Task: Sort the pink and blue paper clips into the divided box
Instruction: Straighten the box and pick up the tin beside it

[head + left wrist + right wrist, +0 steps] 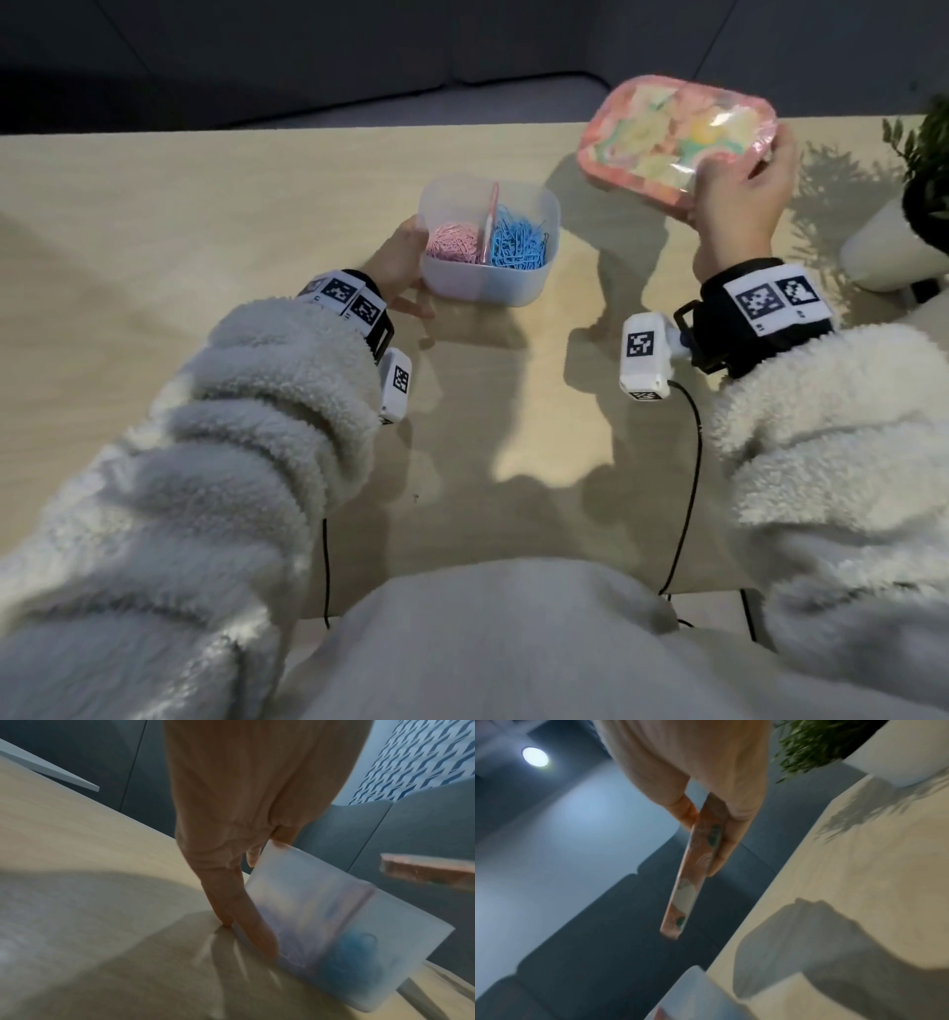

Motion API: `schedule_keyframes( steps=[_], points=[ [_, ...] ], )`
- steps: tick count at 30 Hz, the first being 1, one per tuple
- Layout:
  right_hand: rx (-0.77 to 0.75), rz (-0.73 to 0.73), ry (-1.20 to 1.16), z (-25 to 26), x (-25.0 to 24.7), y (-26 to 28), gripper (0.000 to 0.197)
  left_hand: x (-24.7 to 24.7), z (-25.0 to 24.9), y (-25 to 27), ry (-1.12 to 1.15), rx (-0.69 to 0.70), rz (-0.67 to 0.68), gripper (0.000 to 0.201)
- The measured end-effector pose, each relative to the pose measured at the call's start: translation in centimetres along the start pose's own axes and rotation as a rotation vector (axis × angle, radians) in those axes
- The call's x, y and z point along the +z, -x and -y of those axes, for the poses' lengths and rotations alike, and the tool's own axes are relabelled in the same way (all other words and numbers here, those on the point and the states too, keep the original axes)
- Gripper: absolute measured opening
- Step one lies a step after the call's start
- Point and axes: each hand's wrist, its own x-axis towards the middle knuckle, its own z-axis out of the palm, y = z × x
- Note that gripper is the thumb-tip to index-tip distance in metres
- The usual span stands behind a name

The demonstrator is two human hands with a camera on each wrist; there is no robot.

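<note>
A translucent white divided box (477,288) stands mid-table. Its left compartment holds pink paper clips (452,244) and its right one blue paper clips (516,241), with a pink divider (491,210) between. My left hand (408,267) grips the box's left wall, thumb at the rim and fingers low by the base. In the left wrist view, that left hand (231,882) lies along the blurred box (347,923). My right hand (744,174) pinches a pink floral lid (672,133), held tilted above the table, right of the box. The right wrist view shows the right hand (706,841) clamping the lid (682,898) edge-on.
A potted plant in a white pot (888,246) stands at the table's right edge, close to my right hand. The far table edge (308,128) runs just behind the box, with dark seating beyond. Black cables (688,462) trail from both wrists over the near edge.
</note>
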Motion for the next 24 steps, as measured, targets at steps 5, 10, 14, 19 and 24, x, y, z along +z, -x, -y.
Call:
schedule_keyframes(
  steps=[5, 10, 14, 19, 24],
  points=[
    [0.074, 0.244, 0.163, -0.6, 4.0, 3.1, 0.051, 1.0, 1.1, -0.2, 0.026, -0.003, -0.063, 0.040],
    [0.178, 0.337, 0.248, -3.2, 6.1, 4.5, 0.048, 1.0, 2.1, -1.2, -0.003, -0.009, -0.148, 0.050],
    [0.213, 0.350, 0.283, -3.6, 7.2, 4.7, 0.059, 0.7, 0.1, -1.5, 0.165, 0.100, -0.314, 0.049],
    [0.103, 0.313, 0.318, -4.2, 8.6, 4.2, 0.049, 1.1, -0.9, -3.4, 0.263, 0.109, -0.229, 0.057],
    [-0.011, 0.342, 0.394, -4.9, 9.1, 4.4, 0.038, 1.0, -0.1, -4.1, 0.216, 0.151, -0.265, 0.046]
  ],
)
